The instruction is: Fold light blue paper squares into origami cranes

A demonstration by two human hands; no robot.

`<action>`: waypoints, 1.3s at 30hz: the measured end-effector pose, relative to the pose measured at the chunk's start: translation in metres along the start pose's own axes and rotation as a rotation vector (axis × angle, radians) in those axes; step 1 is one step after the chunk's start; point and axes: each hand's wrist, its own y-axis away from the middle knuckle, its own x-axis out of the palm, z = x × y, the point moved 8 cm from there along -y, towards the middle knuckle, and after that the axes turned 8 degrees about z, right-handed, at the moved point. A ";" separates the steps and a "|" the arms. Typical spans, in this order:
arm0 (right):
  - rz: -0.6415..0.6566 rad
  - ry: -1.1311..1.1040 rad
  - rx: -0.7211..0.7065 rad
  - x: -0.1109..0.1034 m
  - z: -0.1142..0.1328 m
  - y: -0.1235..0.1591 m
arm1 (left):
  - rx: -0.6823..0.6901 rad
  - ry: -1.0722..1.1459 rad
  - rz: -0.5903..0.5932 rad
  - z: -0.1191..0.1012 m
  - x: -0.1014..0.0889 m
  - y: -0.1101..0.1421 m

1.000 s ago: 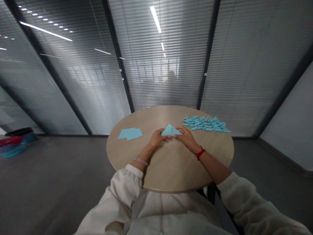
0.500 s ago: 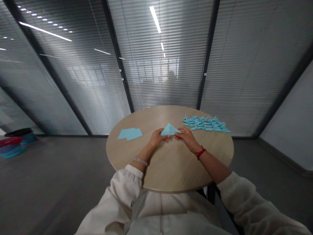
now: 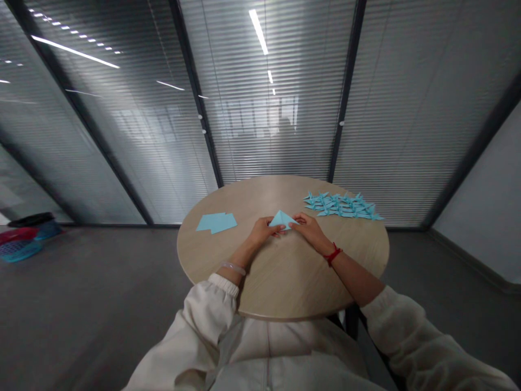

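A light blue piece of origami paper [image 3: 281,218], folded into a triangle with its peak pointing away from me, is held over the middle of the round table [image 3: 285,282]. My left hand [image 3: 264,230] pinches its left side, thumb on the near face. At the right side, my right hand [image 3: 309,226] is closed on the paper with its thumb near the lower edge. Parts of the paper and some fingertips are hidden behind the hands.
Flat blue paper sheets [image 3: 216,222] lie overlapping on the table's left. Several folded blue paper cranes [image 3: 340,205] stand in rows at the back right. Glass panels with blinds [image 3: 277,146] rise behind the table. Baskets [image 3: 20,247] sit on the floor at far left.
The folded paper has tipped slightly lower, its peak dropping a little. My right thumb has shifted left onto the paper's face, and both hands stay on it.
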 end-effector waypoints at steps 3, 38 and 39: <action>0.030 0.024 -0.019 0.003 0.004 0.000 | -0.036 -0.046 0.041 0.001 0.006 0.002; -0.115 -0.113 0.041 -0.012 -0.004 0.000 | -0.014 0.216 -0.200 -0.002 -0.012 0.005; -0.116 -0.121 0.047 -0.012 -0.005 0.000 | -0.007 0.235 -0.188 -0.002 -0.011 0.004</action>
